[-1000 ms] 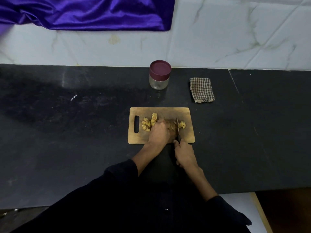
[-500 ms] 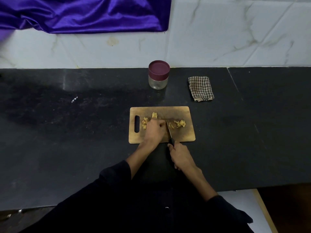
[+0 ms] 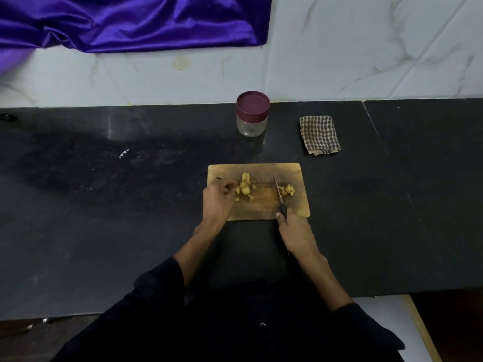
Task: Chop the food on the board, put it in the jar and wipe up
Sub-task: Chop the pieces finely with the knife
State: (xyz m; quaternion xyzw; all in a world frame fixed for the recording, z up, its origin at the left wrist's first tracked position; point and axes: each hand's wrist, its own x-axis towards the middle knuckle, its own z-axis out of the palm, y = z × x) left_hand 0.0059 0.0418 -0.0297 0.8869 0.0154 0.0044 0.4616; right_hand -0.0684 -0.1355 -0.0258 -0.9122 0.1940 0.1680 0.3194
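While the right hand curls round the dark handle of a small knife, the thin blade stands edge-down on the wooden cutting board, just left of a little heap of pale yellow chopped pieces. A larger heap of yellow chunks lies left of centre on the board, and the left hand rests beside it with its fingers loosely bent, the fingertips touching the nearest chunks; whether they pinch one cannot be told. The board is a rounded rectangle, worn darker in the middle, lying flat on a matte black stone counter. Farther back stands a short clear jar with a maroon lid on. Right of it lies a folded brown-and-white checked cloth. Glossy purple fabric hangs over the white marbled wall.
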